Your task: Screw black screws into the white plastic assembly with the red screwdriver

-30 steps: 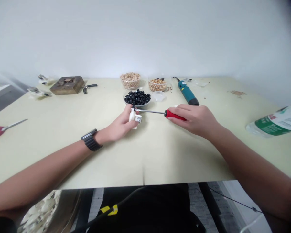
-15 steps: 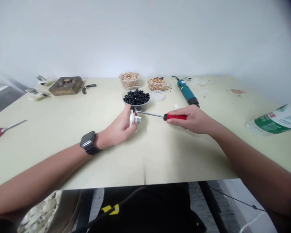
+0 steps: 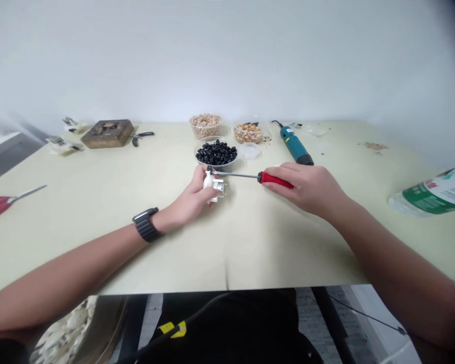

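Observation:
My left hand (image 3: 191, 198) is closed around a small white plastic part with a silver motor (image 3: 220, 187) showing on its right side. At the top of that part sits a small black piece (image 3: 210, 169). My right hand (image 3: 307, 184) grips a screwdriver (image 3: 271, 179) by its red handle. The metal shaft points left, and its tip meets the part just beside the black piece. Right behind the left hand stands a clear bowl of small black pieces (image 3: 216, 153).
Two clear tubs of small brass-coloured pieces (image 3: 205, 126) and copper-toned pieces (image 3: 247, 133) stand behind. A teal electric screwdriver (image 3: 296, 146) lies back right; a labelled bottle (image 3: 432, 194) lies at right. Left are a metal block (image 3: 108, 134), pliers (image 3: 142, 136) and red-handled scissors (image 3: 7, 202).
My left hand has turned the white part, so more of its silver motor shows. My right hand has rolled over on the screwdriver handle. The whole view has shifted slightly.

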{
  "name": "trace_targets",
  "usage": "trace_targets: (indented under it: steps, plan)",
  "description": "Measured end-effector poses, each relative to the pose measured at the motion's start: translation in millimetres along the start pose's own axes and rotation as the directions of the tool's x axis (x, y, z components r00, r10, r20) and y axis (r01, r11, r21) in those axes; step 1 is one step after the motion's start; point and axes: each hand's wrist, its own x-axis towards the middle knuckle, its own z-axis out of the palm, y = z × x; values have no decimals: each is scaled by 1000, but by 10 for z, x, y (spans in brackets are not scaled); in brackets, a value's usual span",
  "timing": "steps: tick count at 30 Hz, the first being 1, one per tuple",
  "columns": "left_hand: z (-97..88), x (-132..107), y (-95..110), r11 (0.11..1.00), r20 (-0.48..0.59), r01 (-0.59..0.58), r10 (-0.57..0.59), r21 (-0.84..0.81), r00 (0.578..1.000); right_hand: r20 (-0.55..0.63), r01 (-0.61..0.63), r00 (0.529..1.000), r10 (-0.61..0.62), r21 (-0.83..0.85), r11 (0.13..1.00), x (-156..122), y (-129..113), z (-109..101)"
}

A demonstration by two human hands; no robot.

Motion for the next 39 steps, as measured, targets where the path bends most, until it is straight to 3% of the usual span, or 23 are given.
trace_targets:
  steps: [3, 7, 12, 16, 20, 23, 27, 30, 33, 35, 39]
  plan:
    - [1, -5, -9, 1000, -4, 21, -21, 1, 1000, -37, 40, 998, -47, -166, 985, -25, -16, -29]
    - [-5, -15, -49, 998, 18, 15, -16, 54, 1000, -30, 69, 997, -75, -159, 985, -32, 14, -20]
    - [-5, -31, -58, 980, 39, -74, 68, 183, 997, 60, -6, 998, -3, 137, 991, -9, 93, 13]
    - [-23, -39, -45, 936, 71, -187, 173, 298, 982, 181, -150, 980, 84, 391, 908, 34, 94, -16]
    - [-64, -20, -54, 861, 109, -277, 255, 427, 961, 289, -242, 952, 102, 506, 828, 80, 72, -50]
    - [-75, 4, -58, 877, 109, -260, 235, 405, 966, 291, -217, 953, 82, 471, 855, 93, 78, -44]
    - [-54, 7, -45, 959, 53, -138, 129, 248, 990, 136, -122, 988, 78, 357, 926, 60, 93, 5]
    - [-38, -7, -27, 989, 22, -30, 28, 144, 999, 14, -15, 1000, 13, 112, 994, 11, 74, 28]
    - [-38, -15, -12, 995, 29, 26, -29, 97, 999, -16, 27, 999, -29, -102, 994, -27, 54, 20]
    - [-43, -17, -10, 993, 42, 45, -49, 107, 998, 1, 42, 999, -42, -96, 995, -35, 61, 7]
    - [-47, -25, -32, 982, 80, 6, -22, 191, 997, 94, 4, 995, -16, 130, 992, -11, 112, -2]
